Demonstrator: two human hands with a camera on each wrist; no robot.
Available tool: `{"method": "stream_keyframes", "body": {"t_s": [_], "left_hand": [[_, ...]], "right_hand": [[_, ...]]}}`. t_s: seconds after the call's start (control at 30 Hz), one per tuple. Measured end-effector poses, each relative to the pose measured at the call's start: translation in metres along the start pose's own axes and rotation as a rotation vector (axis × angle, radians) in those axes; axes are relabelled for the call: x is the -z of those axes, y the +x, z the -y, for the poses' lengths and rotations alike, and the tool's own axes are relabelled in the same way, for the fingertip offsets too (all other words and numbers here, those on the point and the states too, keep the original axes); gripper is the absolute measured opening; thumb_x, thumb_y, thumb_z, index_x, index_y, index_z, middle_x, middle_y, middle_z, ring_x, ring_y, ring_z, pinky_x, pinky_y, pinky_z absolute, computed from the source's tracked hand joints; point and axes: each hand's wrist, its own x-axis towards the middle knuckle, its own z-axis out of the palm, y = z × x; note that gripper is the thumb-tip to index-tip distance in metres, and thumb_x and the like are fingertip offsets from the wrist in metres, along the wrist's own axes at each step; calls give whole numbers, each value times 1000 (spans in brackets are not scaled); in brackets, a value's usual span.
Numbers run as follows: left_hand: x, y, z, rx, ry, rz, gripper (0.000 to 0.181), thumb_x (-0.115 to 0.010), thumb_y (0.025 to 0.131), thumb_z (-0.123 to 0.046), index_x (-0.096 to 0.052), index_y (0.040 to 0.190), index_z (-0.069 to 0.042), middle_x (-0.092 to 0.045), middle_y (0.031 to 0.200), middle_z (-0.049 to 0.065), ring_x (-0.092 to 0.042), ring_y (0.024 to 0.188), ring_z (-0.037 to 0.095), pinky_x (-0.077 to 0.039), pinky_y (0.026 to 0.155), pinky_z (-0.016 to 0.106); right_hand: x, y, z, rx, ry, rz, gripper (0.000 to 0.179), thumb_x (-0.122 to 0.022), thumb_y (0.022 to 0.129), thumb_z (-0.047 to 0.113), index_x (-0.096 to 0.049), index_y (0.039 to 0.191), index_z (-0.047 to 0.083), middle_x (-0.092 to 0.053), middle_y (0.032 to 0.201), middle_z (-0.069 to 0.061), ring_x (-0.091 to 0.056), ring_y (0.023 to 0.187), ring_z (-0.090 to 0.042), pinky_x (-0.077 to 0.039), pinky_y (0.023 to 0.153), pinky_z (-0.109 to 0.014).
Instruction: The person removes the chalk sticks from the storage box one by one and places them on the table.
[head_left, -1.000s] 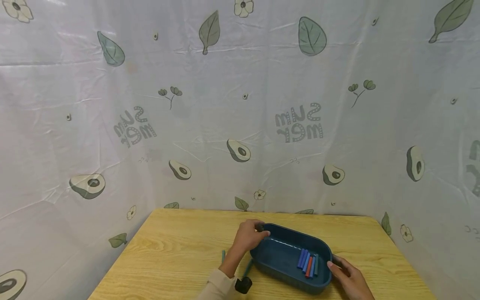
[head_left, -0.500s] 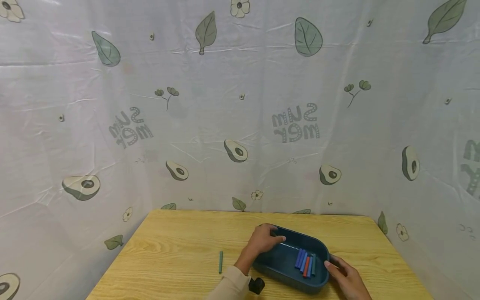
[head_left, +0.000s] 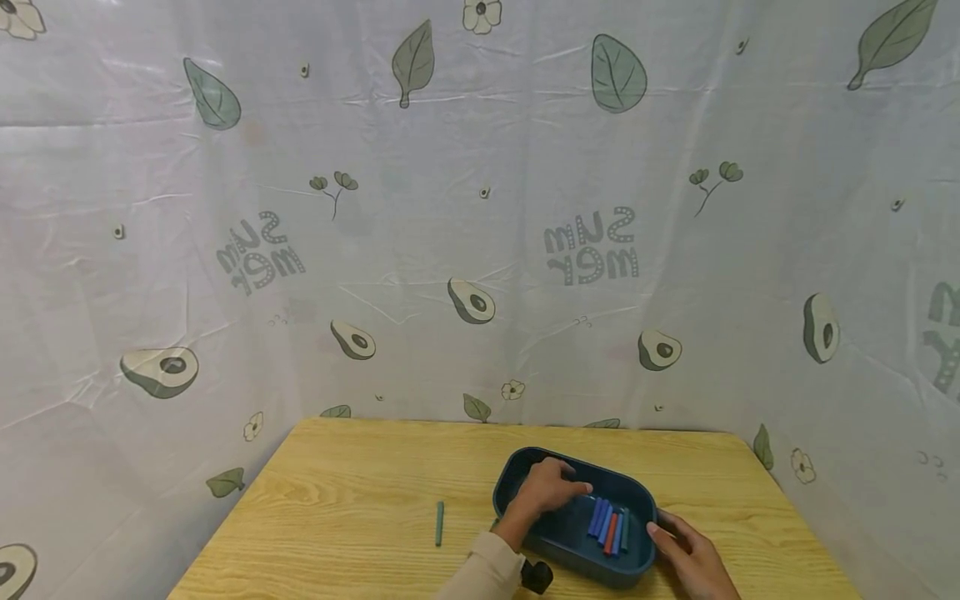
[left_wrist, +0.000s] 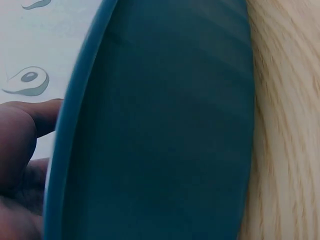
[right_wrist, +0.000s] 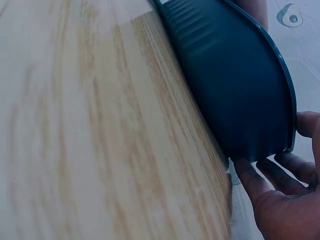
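A dark blue oval-ended tray (head_left: 557,532) stands at an angle on the table. Inside its right half lie several short slim sticks (head_left: 609,527), blue, red and green, side by side. My left hand (head_left: 546,490) reaches over the near rim into the tray, left of the sticks, with fingers loosely bent; I see nothing held. In the left wrist view the tray wall (left_wrist: 165,110) hides most of that hand. My right hand (head_left: 693,557) grips the tray's right end, thumb at the rim; in the right wrist view its fingertips (right_wrist: 247,175) touch the outer wall.
A single green stick (head_left: 439,524) lies on the wooden table (head_left: 360,500), left of the tray. Beside the left wrist, a bit of another green stick shows. A black wrist camera (head_left: 537,576) sits near the tray's front wall. Behind hangs a patterned curtain (head_left: 420,242).
My left hand has left the tray's left rim and moved right, into the tray towards the sticks. The right hand stays at the right end. The sticks have not visibly shifted.
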Motion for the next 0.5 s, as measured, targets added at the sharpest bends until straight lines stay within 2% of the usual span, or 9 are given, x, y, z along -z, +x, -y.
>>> {"method": "stream_keyframes", "body": {"t_s": [0.07, 0.17, 0.3, 0.4, 0.5], "left_hand": [[-4, 0, -2, 22, -43, -1, 45, -82, 95, -33, -76, 127, -2, -79, 92, 8, -75, 78, 19, -61, 72, 37], [-11, 0, -5, 57, -102, -13, 42, -84, 94, -30, -77, 123, 0, -78, 91, 9, -75, 76, 19, -62, 68, 36], [-20, 0, -8, 101, -131, -39, 36, -88, 90, -25, -80, 115, -1, -78, 90, 9, -75, 75, 19, -63, 67, 37], [-28, 3, -6, 102, -97, -64, 33, -93, 85, -23, -81, 108, -3, -79, 91, 8, -73, 75, 18, -62, 66, 35], [-41, 14, 4, 101, -41, -103, 32, -96, 80, -23, -83, 104, -8, -78, 95, 6, -71, 76, 18, -61, 65, 35]], "right_hand": [[0, 1, 0, 0, -3, -1, 81, -58, 107, 58, -50, 155, -7, -52, 157, -33, -55, 142, -49, -49, 115, -61], [0, 2, 0, -3, -7, 3, 82, -58, 107, 59, -49, 155, -7, -51, 157, -34, -55, 142, -50, -49, 115, -62], [0, 2, 0, -8, -29, 4, 85, -57, 106, 62, -49, 155, -7, -51, 156, -34, -55, 142, -51, -49, 113, -63], [0, 2, -1, -7, -26, 5, 86, -57, 106, 62, -48, 155, -8, -51, 156, -34, -54, 142, -51, -50, 113, -61], [0, 2, -1, -3, -7, 8, 84, -58, 106, 60, -48, 155, -8, -51, 156, -35, -55, 142, -50, -54, 111, -57]]}}
